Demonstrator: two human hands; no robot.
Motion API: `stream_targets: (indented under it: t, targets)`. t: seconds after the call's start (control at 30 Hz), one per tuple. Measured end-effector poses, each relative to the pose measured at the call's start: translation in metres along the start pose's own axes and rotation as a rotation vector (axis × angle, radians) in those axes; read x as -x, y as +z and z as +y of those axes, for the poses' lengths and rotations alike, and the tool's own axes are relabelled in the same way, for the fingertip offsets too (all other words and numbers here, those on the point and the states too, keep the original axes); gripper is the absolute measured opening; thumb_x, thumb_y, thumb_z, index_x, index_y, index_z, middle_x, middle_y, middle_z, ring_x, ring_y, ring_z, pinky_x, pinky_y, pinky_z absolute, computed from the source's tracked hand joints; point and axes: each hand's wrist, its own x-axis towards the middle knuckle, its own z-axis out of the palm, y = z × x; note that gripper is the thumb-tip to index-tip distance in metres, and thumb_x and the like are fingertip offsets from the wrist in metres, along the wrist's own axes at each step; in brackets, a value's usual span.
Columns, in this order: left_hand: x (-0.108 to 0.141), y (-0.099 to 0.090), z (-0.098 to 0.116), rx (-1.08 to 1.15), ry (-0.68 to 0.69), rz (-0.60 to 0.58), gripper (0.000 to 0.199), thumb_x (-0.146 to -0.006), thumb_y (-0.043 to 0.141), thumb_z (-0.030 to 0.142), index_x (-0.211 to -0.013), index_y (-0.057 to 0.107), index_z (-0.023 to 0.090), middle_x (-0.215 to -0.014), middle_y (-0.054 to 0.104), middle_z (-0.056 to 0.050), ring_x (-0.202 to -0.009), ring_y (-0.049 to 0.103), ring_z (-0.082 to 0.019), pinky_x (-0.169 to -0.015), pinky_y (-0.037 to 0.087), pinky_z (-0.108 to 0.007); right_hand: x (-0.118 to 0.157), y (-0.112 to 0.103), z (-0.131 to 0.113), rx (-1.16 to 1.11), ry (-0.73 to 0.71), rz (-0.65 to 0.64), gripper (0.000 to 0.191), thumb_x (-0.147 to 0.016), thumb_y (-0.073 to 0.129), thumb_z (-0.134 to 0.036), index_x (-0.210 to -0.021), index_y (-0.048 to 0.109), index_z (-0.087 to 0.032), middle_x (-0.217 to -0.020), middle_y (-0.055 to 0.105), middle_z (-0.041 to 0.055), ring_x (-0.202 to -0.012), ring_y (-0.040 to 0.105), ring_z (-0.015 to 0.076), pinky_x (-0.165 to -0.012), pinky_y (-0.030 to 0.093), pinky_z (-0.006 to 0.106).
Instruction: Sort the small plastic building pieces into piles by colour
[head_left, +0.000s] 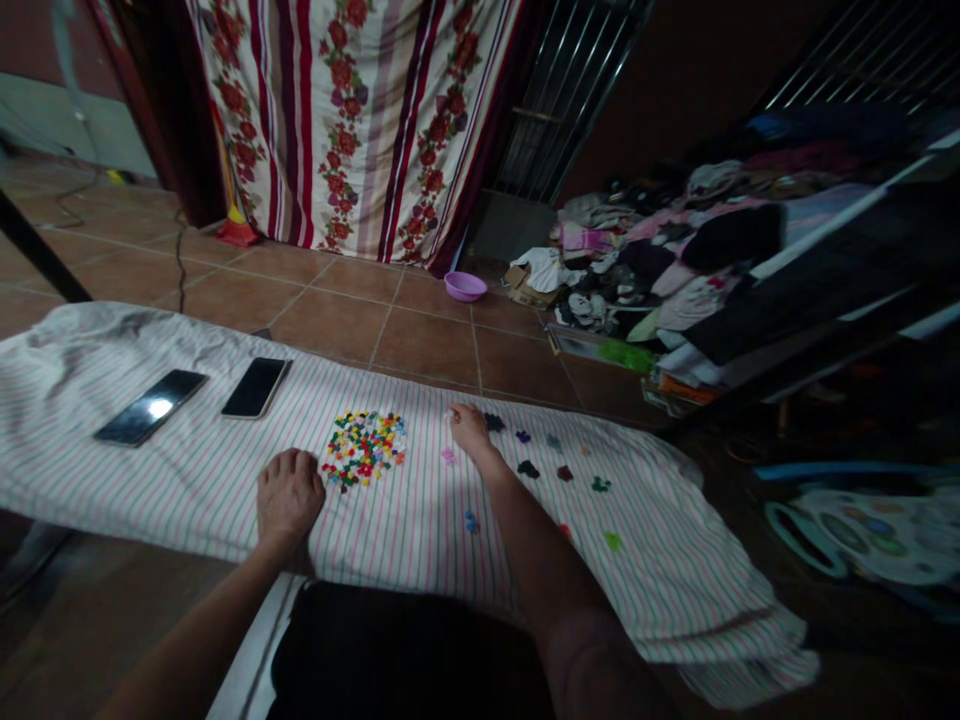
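Note:
My left hand [290,497] rests on the striped cloth [217,470], palm down with its fingers lying on it, just left of a pile of small multicoloured pieces [365,448]. To the right of that pile, my right hand [469,430] has its thumb and finger pinched together. A pale spot shows at the fingertips, too small to name. Close by it are a pink cluster [448,456] and a dark cluster [494,422]. Blue pieces [471,521] lie nearer to me, left of my right forearm.
Small single-colour groups, including purple [523,436], black [528,469], dark red [565,473], green [601,484] and lime [613,541], spread across the right side. Two phones [256,387] lie at the left. Beyond the cloth, a purple basin [466,287] stands on the tiled floor.

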Motion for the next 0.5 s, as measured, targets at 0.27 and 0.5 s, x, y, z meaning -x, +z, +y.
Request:
stream_targets:
  t: [0.27,0.5]
  targets:
    - [0.0001,0.0032,-0.0012,-0.015,0.006,0.014,0.021,-0.087,0.039,0.025,-0.095,0.057,0.018,-0.100,0.059,-0.010,-0.099,0.050,-0.027,-0.082,0.035,-0.039,0.0001,0.0019,0.0024,0.030,-0.044,-0.037,0.033,-0.081,0.053,-0.006,-0.105,0.073,-0.017,-0.109,0.068,0.0105,-0.104,0.060,0.0184,-0.093,0.044,0.026]
    - [-0.0008,0.0017,-0.0012,-0.012,-0.004,-0.012,0.021,-0.086,0.041,0.025,-0.097,0.057,0.017,-0.103,0.059,-0.011,-0.101,0.049,-0.027,-0.084,0.036,-0.039,0.0035,0.0002,0.0015,0.009,-0.068,-0.038,0.037,-0.083,0.053,-0.007,-0.113,0.070,-0.020,-0.110,0.067,0.0089,-0.106,0.058,0.0181,-0.095,0.043,0.027]
